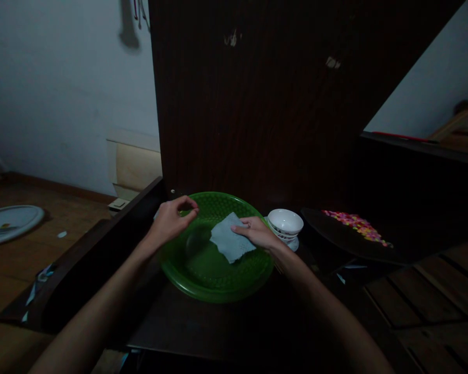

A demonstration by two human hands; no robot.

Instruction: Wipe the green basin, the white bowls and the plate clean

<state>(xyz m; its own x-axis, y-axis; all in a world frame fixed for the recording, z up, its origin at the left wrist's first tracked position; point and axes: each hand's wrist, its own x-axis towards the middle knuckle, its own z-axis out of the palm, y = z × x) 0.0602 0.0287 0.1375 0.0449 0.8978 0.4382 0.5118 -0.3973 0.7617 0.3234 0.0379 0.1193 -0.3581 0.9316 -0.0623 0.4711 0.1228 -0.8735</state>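
Observation:
A large green basin (214,297) with a textured inner wall stands on the dark wooden surface in front of me. Over its inside, my right hand (259,234) grips a pale, creased cloth or paper sheet (231,240) between thumb and fingers. My left hand (172,219) is above the basin's left rim, its thumb and fingers curled together; I see nothing held in them. A bit of something white shows behind the left wrist, too hidden to name. Just right of the basin, white bowls (285,222) are stacked, with a dish partly visible beneath.
A tall dark wooden panel (257,114) rises behind the basin. To the right lies a dark board-like item (327,236) with pink and yellow decoration (356,226). A low dark side wall (101,244) borders the left. A white round lid-like object (13,221) rests on the floor.

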